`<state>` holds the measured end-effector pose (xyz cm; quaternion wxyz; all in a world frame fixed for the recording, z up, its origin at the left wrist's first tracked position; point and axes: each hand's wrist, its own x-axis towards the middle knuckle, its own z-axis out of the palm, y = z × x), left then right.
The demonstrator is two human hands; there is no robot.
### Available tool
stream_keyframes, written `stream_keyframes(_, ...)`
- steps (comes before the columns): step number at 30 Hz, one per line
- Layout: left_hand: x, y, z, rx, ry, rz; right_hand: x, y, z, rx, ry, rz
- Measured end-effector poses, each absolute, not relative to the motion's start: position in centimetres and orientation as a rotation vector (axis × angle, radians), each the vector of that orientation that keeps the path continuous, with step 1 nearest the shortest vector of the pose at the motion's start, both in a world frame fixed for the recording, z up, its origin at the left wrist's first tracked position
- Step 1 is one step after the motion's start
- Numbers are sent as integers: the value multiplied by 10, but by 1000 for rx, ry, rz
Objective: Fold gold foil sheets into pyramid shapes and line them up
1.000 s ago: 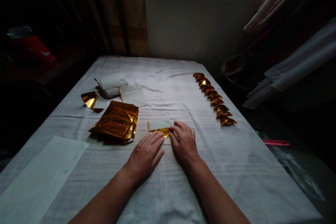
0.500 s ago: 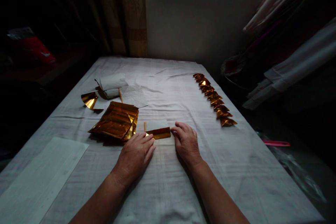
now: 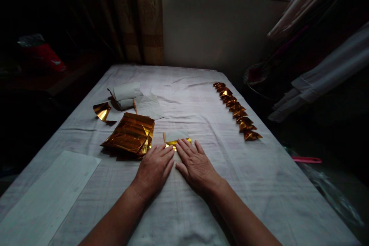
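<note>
A small sheet of gold foil paper (image 3: 176, 137), pale side up with its near edge folded over in gold, lies on the cloth-covered table. My right hand (image 3: 194, 161) rests flat over the folded strip, fingers stretched out. Beside it, my left hand (image 3: 155, 165) lies flat at the sheet's near left corner, its fingertips touching the foil. Left of the sheet sits a stack of gold foil sheets (image 3: 129, 132). Along the right edge runs a row of folded gold foil pieces (image 3: 238, 113).
Crumpled pale paper (image 3: 125, 92) and a curled gold foil scrap (image 3: 102, 111) lie at the back left. A pale flat sheet (image 3: 49, 196) covers the near left of the white tablecloth (image 3: 184, 215). Clothes (image 3: 325, 73) hang at the right, above a pink handle (image 3: 307, 159).
My right hand has moved left from beside the sheet onto its folded strip and flattened there. My left hand stays at the sheet's left corner. The whole view has shifted slightly.
</note>
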<state>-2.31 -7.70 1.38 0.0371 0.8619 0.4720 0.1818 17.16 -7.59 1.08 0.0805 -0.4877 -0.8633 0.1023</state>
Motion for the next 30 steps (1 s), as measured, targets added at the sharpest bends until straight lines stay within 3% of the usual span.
stream_keyframes(7,-28,-80,19,2610,1518,571,190,-78,12,-1688,-2552,298)
stream_keyframes(16,-26,-81,35,2632,1704,587,191,-78,9,-1673,-2510,333)
stream_keyframes(24,1,-66,27,2743,1315,530,191,-80,6,-1617,-2451,276)
stream_keyframes(30,-27,-68,11,2721,1321,487,190,-80,9,-1621,-2461,273)
